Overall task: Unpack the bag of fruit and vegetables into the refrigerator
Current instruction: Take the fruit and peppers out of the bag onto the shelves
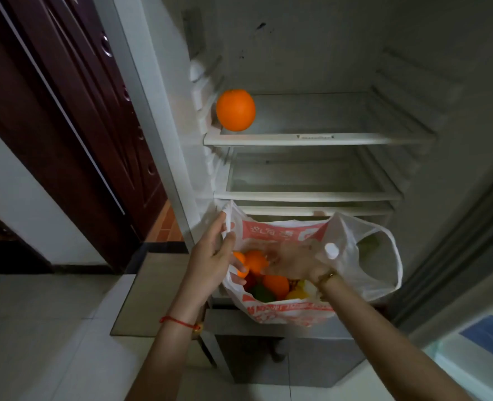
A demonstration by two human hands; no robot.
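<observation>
Both hands worked the plastic bag (366,256): left hand (210,256) pinched its rim, right hand (294,263) (blurred, grip unclear) reached inside near an orange (255,260); another orange (236,110) sat on the refrigerator shelf (320,138).

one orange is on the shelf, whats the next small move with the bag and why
Probably lift the orange that the right hand is reaching for out of the bag and set it beside the first orange on the top shelf. The left hand already holds the bag's rim open, and the shelf has space.
</observation>
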